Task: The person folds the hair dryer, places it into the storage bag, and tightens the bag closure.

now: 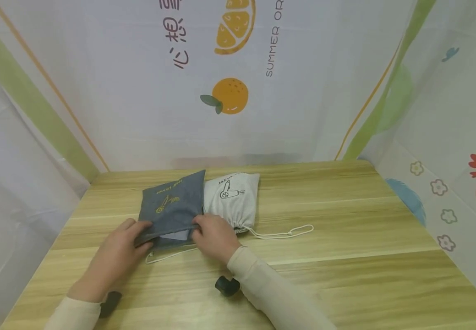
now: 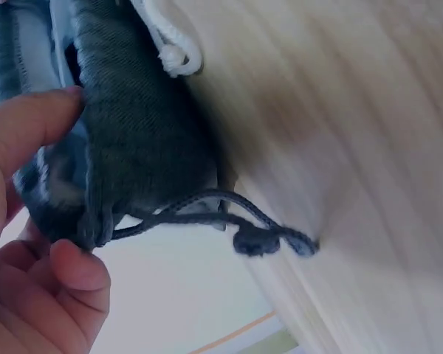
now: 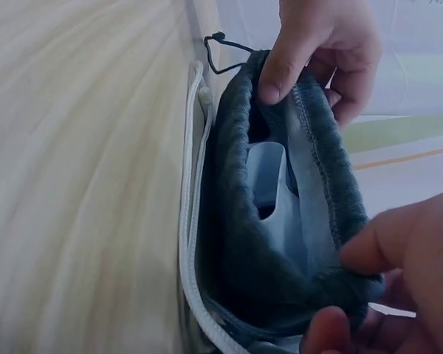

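Note:
A dark grey drawstring pouch (image 1: 172, 197) with a yellow hair-dryer print lies at the table's left middle, its mouth facing me and parted. My left hand (image 1: 118, 250) pinches the left end of the mouth's rim, thumb inside in the left wrist view. At the rim's other end, my right hand (image 1: 217, 236) grips the cloth between thumb and fingers. Inside the pouch sits a pale, smooth object with a hollow end (image 3: 269, 177); the rest of it is hidden. Close on the right lies a light grey drawstring pouch (image 1: 238, 201) with a black hair-dryer print, its neck gathered.
White cord (image 1: 279, 236) trails right from the light pouch, and another white cord (image 1: 163, 260) runs below the dark one. A knotted dark cord (image 2: 258, 237) hangs from the dark pouch's corner. Printed white curtains (image 1: 303, 114) stand behind the wooden table (image 1: 345, 220) and at both sides.

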The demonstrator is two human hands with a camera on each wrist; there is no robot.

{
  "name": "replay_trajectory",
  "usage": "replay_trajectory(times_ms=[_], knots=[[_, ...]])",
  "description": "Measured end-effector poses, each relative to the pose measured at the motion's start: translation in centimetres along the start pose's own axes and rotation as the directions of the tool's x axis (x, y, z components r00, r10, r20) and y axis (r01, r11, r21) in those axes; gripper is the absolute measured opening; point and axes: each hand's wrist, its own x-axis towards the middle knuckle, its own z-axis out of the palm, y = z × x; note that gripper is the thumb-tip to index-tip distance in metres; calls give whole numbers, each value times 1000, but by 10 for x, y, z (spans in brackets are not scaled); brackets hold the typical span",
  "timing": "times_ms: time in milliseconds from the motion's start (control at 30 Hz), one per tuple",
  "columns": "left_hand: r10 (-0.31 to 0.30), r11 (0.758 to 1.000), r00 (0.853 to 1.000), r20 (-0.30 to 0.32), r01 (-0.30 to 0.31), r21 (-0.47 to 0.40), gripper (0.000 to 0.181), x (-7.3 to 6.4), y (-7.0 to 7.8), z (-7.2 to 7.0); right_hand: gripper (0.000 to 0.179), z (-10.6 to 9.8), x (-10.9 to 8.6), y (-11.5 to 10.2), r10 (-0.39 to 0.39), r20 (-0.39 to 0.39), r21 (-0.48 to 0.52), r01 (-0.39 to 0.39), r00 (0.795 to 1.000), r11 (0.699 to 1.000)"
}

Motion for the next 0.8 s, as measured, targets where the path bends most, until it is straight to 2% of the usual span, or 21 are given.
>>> replay_trajectory(times_ms=[100,167,267,400,567,700,800], knots=[[6,1000,999,33,-6,4,54,-2,-2,-5,27,-3,0,1,-13,5,-22,13,1000,1000],[-8,1000,997,78,7,11,58,-4,-4,-9,28,-5,0,2,-26,12,-37,26,1000,999],[-40,999,985,168,38,13,63,-9,-9,-14,33,-7,0,4,-44,35,-51,45,998,998],[-70,997,966,247,72,1,55,-14,-15,-17,37,-10,-1,7,-70,62,-56,74,996,996],[-67,998,968,240,67,10,41,-16,-20,-17,36,-14,-2,8,-88,79,-48,92,993,995],[-94,995,972,216,87,41,33,-15,-20,-18,35,-14,-2,9,-93,103,-37,98,990,995],[-102,995,966,236,93,49,27,-15,-21,-20,42,-15,-4,11,-99,139,-20,103,985,994]])
